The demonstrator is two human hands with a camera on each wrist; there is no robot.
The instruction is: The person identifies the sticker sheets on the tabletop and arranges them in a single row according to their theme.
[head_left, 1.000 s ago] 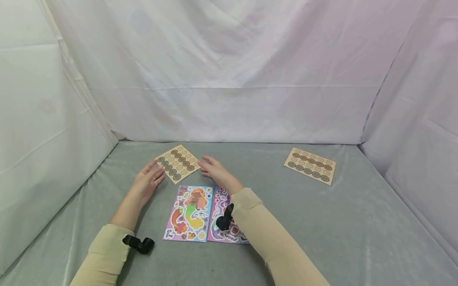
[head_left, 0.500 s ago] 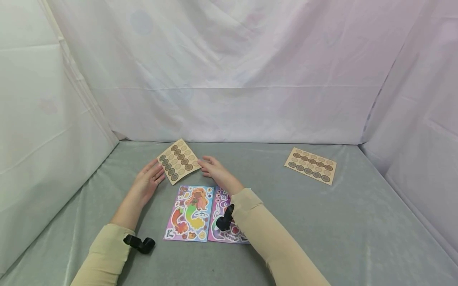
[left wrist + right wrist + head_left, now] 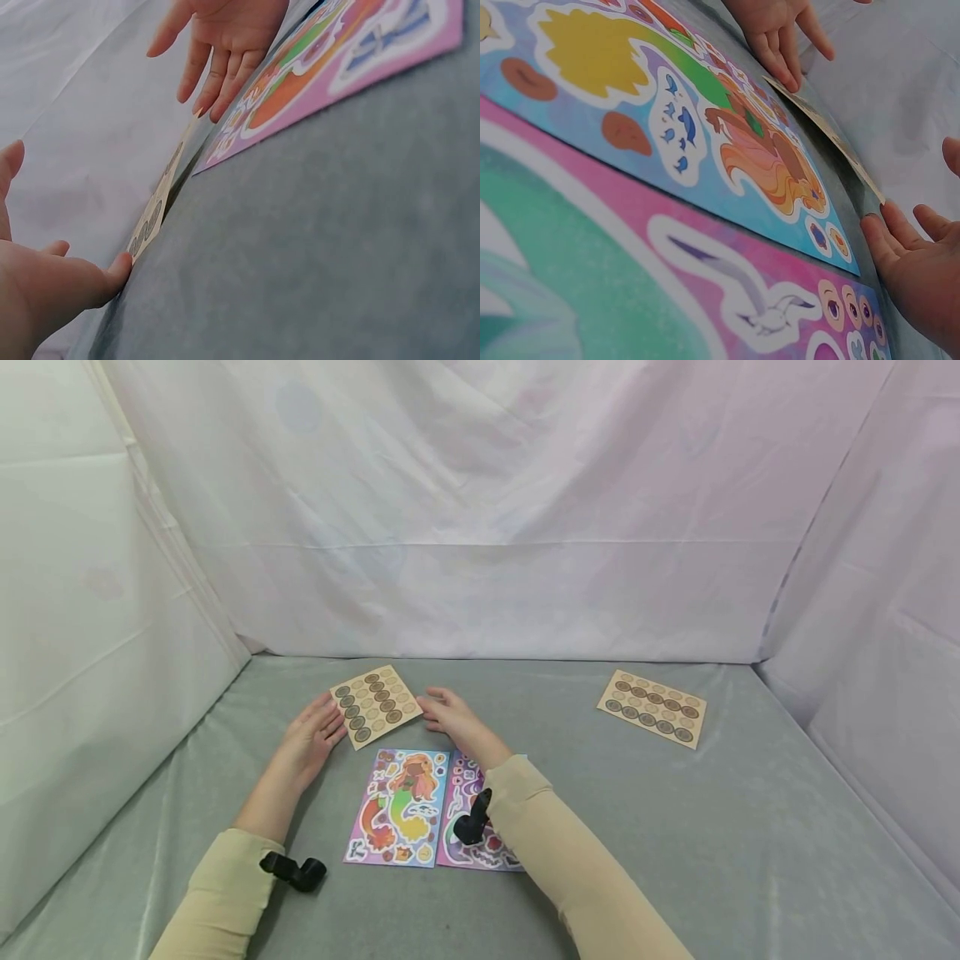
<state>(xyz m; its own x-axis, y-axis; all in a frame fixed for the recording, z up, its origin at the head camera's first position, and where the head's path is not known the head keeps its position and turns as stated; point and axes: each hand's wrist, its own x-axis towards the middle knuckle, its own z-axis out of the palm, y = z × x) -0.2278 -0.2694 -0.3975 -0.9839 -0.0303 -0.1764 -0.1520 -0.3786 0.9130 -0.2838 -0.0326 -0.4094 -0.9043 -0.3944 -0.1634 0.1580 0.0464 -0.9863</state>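
In the head view, a tan sheet of round coin-like stickers [image 3: 377, 706] lies between the two hands at the back left. My left hand [image 3: 309, 743] touches its left corner with extended fingers. At the opposite corner, the fingertips of my right hand [image 3: 459, 724] touch the edge, with the thumb apart from it. From the left wrist, the sheet [image 3: 161, 199] appears edge-on and slightly off the cloth. Closer to the body lie a mermaid sticker sheet [image 3: 397, 807] and a second purple sticker sheet [image 3: 459, 827], partly hidden under my right forearm.
Another tan coin-sticker sheet [image 3: 652, 708] lies at the back right of the grey cloth-covered table [image 3: 675, 843]. White curtains [image 3: 495, 510] close off the back and both sides. A black wrist mount [image 3: 294, 870] sits on each sleeve.
The tan sheet between the hands has turned slightly clockwise. Its far corner rose half a second ago and is lower now. Both hands have stayed nearly in place.
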